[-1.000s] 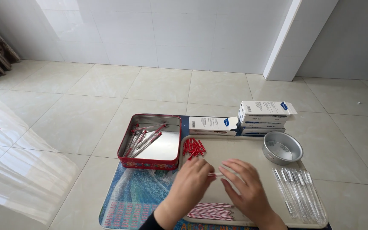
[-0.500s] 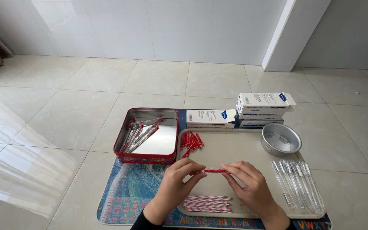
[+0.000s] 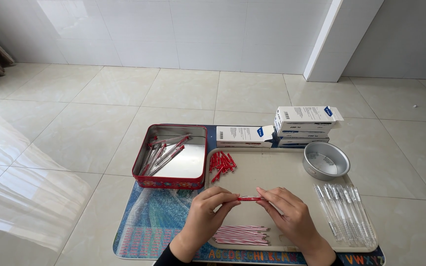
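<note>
Over the beige tray [image 3: 292, 170], both hands now pinching one red pen [image 3: 250, 199] held level between them: left hand [image 3: 205, 216] grasping one end, right hand [image 3: 289, 214] the other. Half a second back, same grip, only lifted slightly nearer the body. Below the hands, a bundle of refills [image 3: 240, 235]; farther off, red caps [image 3: 221, 164], clear barrels [image 3: 346, 214], red tin [image 3: 171, 156].

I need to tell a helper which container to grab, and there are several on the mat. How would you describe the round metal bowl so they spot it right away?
Start at the pale tray on the patterned floor mat. At its far right corner, just in front of the stacked white boxes, sits the round metal bowl. It is the only round, silver container; the red tin to the left is rectangular and holds pens.
</note>
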